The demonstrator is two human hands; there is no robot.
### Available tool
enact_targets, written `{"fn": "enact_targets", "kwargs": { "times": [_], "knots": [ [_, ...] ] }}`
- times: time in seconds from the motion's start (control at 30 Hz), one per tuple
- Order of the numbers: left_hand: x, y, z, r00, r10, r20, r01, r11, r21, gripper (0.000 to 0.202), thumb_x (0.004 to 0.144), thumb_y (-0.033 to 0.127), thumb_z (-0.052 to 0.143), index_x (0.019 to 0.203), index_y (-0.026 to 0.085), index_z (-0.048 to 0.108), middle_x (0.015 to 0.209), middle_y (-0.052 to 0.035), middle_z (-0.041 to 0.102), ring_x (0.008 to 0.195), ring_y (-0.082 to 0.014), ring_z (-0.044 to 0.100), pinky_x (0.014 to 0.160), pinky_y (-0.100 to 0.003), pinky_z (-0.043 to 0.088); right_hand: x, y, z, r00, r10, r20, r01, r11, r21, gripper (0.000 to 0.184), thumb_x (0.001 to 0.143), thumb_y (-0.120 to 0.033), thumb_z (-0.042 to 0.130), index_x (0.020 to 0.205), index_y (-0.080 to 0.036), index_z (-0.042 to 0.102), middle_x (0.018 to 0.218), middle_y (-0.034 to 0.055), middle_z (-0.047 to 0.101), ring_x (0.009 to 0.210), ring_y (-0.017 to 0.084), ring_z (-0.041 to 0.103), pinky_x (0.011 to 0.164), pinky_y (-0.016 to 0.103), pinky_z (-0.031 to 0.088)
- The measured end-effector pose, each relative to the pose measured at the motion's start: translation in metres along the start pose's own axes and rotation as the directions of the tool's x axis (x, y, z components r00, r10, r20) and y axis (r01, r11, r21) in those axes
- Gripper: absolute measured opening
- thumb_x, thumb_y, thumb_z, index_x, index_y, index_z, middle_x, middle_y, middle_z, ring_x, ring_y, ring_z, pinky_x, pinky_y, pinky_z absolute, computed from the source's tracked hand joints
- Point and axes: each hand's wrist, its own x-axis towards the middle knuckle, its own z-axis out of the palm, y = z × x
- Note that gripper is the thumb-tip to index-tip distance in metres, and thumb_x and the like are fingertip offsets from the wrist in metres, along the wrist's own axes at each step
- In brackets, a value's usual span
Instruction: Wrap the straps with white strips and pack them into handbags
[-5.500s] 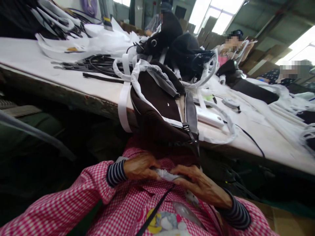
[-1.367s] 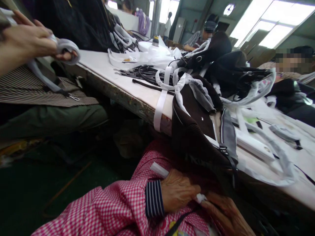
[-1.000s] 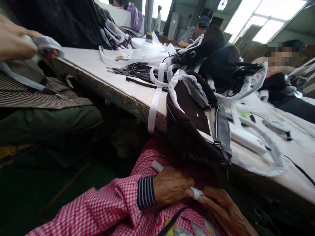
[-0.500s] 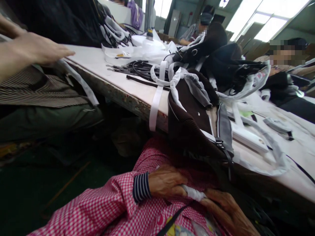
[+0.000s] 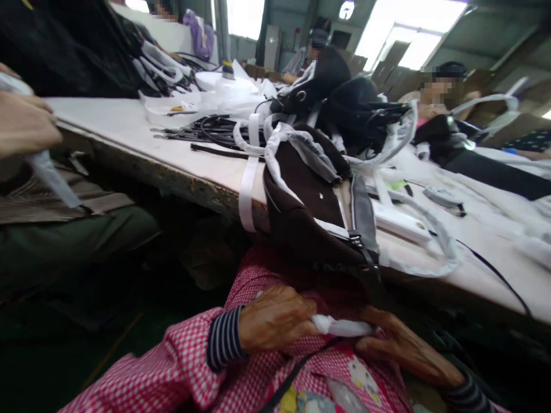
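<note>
Low over my lap, my left hand (image 5: 278, 318) is closed around one end of a white-wrapped bag strap (image 5: 342, 326). The other end lies between the thumb and fingers of my right hand (image 5: 390, 342). The wrapped piece stretches level between the two hands, over a red-and-white checked garment (image 5: 181, 367). A thin black strap (image 5: 297, 373) runs from below the wrapping down across the garment. Above my hands, a dark brown bag (image 5: 297, 189) with a zip and white-wrapped handles hangs partly over the table edge.
On the white table (image 5: 107, 123) lie black straps (image 5: 206, 129), white wrapping sheets (image 5: 232, 86) and more black bags (image 5: 357, 109). At far left, a co-worker's hand (image 5: 26, 123) holds a white-wrapped strip (image 5: 55, 180). Other people sit across the table.
My hands have moved apart, and more of the white-wrapped strap shows between them. The co-worker's hand has moved down and left. The view has swung right.
</note>
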Motion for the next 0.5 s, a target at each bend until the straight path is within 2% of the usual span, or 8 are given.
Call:
{"fn": "enact_targets", "kwargs": {
  "times": [0.03,0.1,0.13,0.2,0.27,0.37,0.5],
  "knots": [
    [0.0,-0.004,-0.009,1.0,-0.01,0.017,0.011,0.999,-0.053,0.028,0.101,0.04,0.054,0.093,0.018,0.069,0.084,-0.0016,0.071,0.079,-0.0176,0.065,0.068,-0.027,0.041,0.001,0.0,-0.003,0.999,-0.001,0.037,-0.002,0.997,0.074,0.043,0.084,-0.06,0.07,0.1,-0.02,0.077,0.093,0.0058,0.073,0.086,0.025,0.066,0.074,0.031,0.053],
    [0.002,-0.013,-0.027,0.992,-0.046,0.118,0.069,0.978,-0.195,0.037,0.103,0.044,0.049,0.089,0.017,0.071,0.078,0.0009,0.068,0.073,-0.0149,0.061,0.068,-0.024,0.042,0.004,-0.002,-0.009,0.997,-0.025,0.079,0.006,0.975,0.224,0.041,0.086,-0.057,0.071,0.091,-0.016,0.076,0.08,0.0022,0.066,0.075,0.019,0.058,0.067,0.027,0.047],
    [0.003,-0.018,-0.036,0.989,-0.087,0.12,0.115,0.962,-0.247,0.036,0.101,0.046,0.051,0.094,0.018,0.073,0.083,0.0011,0.069,0.078,-0.0157,0.062,0.071,-0.024,0.043,0.006,-0.003,-0.013,0.994,-0.051,0.1,0.02,0.957,0.289,0.041,0.087,-0.055,0.07,0.09,-0.015,0.075,0.077,0.0009,0.063,0.072,0.016,0.054,0.064,0.025,0.043],
    [0.005,-0.025,-0.05,0.976,-0.216,0.04,0.218,0.93,-0.296,0.039,0.095,0.055,0.057,0.095,0.019,0.074,0.09,0.0008,0.07,0.084,-0.0181,0.061,0.073,-0.024,0.045,0.008,-0.004,-0.022,0.986,-0.116,0.123,0.054,0.906,0.419,0.041,0.088,-0.054,0.069,0.087,-0.013,0.073,0.072,-0.0009,0.057,0.066,0.013,0.048,0.06,0.024,0.038],
    [0.005,-0.028,-0.061,0.959,-0.264,0.105,0.283,0.909,-0.305,0.044,0.092,0.059,0.058,0.083,0.019,0.073,0.083,0.0014,0.067,0.08,-0.0182,0.059,0.07,-0.024,0.045,0.008,-0.003,-0.028,0.978,-0.151,0.144,0.058,0.859,0.509,0.038,0.088,-0.051,0.07,0.087,-0.012,0.072,0.071,-0.0018,0.054,0.064,0.011,0.044,0.058,0.023,0.035],
    [0.0,-0.024,-0.07,0.928,-0.333,0.167,0.369,0.882,-0.294,0.047,0.089,0.064,0.058,0.078,0.02,0.073,0.077,0.0016,0.065,0.075,-0.0181,0.058,0.065,-0.023,0.046,0.007,0.006,-0.029,0.976,-0.155,0.151,0.042,0.822,0.568,0.035,0.086,-0.047,0.075,0.089,-0.012,0.072,0.07,-0.0025,0.054,0.062,0.009,0.043,0.055,0.022,0.033],
    [-0.009,-0.021,-0.068,0.897,-0.436,0.072,0.438,0.857,-0.273,0.041,0.084,0.062,0.065,0.089,0.023,0.078,0.083,0.0001,0.072,0.079,-0.0207,0.063,0.066,-0.022,0.051,0.008,0.032,-0.02,0.98,-0.166,0.114,0.066,0.799,0.598,0.038,0.086,-0.048,0.073,0.083,-0.01,0.071,0.063,-0.0038,0.053,0.056,0.008,0.041,0.052,0.022,0.031]
  ]
}}
